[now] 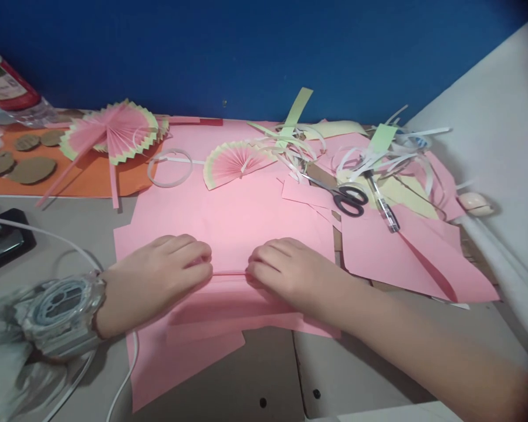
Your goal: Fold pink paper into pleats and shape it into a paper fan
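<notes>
A person's left hand (pixel 171 264) and right hand (pixel 286 269) are gripping a sheet of thin pink paper (pixel 233 298) along a narrow folded edge. The fingers of both hands are curling over that edge and pinching it, one hand towards each end, with a short stretch of fold showing between them; the undersides of the grips are staying out of sight. The sheet is lying at the lower middle of the view, right in front of the person. Its fold is running left to right, nearly level, as its long axis, and the paper on the near side is spreading toward the person. Broad flat pink sheets (pixel 233 217) are lying just beyond the hands.

A chunky translucent wristwatch (pixel 64 299) is circling the left wrist. The grey table (pixel 198 375) is carrying everything. At the far left, brown cardboard discs (pixel 33 170) are resting on an orange sheet (pixel 83 184), and a pink-and-green pleated paper fan (pixel 129 126) is overlapping it. A smaller pleated fan (pixel 235 164) is lying near the middle. Black-handled scissors (pixel 351 200) and a clear pen (pixel 383 205) are lying to the right, near tangled pale paper strips (pixel 299 143). Behind, a blue panel (pixel 167 53) is standing, and a white wall (pixel 501 105) is closing the right side.
</notes>
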A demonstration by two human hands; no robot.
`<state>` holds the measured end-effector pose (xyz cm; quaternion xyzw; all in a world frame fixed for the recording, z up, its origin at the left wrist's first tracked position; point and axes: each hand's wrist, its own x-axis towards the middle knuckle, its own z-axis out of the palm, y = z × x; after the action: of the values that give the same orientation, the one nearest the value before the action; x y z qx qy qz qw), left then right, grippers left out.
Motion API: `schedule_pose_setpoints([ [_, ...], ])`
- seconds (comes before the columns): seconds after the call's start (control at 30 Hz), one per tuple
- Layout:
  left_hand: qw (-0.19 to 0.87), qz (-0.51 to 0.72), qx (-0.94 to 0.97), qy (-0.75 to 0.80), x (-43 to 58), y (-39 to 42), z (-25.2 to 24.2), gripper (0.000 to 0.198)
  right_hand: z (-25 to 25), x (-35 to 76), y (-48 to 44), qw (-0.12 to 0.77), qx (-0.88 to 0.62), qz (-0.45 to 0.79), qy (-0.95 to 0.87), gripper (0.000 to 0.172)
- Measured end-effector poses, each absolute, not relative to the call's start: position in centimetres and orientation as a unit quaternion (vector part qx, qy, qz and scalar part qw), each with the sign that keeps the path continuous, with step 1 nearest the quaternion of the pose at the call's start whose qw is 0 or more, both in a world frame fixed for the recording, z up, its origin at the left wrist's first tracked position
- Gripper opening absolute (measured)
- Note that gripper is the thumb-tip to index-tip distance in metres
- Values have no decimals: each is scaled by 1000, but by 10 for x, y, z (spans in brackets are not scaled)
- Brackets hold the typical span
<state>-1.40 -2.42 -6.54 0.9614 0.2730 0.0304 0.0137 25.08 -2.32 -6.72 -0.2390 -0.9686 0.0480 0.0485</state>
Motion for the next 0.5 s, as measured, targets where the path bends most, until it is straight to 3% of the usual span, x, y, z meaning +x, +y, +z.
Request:
schedule_pose_setpoints([
  [0.13,43,46,955,290,-14,-27,-65,14,-66,242,-24,35,-209,18,-977,17],
  [0.3,94,62,944,310,-8,-24,-62,18,-70,229,-20,88,-214,-49,-972,19],
  [0.5,262,58,848,458,-23,-23,-51,20,-75,227,-16,103,-228,-32,-968,17],
])
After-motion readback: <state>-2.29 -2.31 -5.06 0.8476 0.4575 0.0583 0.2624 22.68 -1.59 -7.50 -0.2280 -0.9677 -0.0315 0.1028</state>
